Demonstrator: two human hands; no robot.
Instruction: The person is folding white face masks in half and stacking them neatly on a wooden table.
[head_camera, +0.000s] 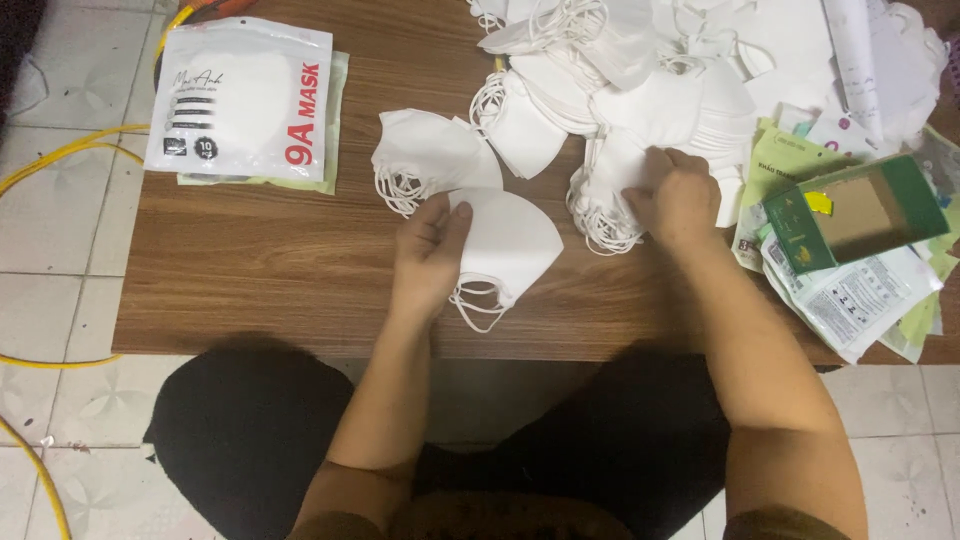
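Note:
My left hand grips the left edge of a folded white face mask lying on the low wooden table, its ear loops hanging toward me. Just behind it lies a small stack of white masks. My right hand rests on the near edge of a big loose pile of white masks, fingers curled into the masks there; whether it has one pinched I cannot tell.
A sealed white mask packet lies at the table's left rear over a greenish one. At the right sit a green cardboard box and printed wrappers. Yellow cables run over the tiled floor on the left.

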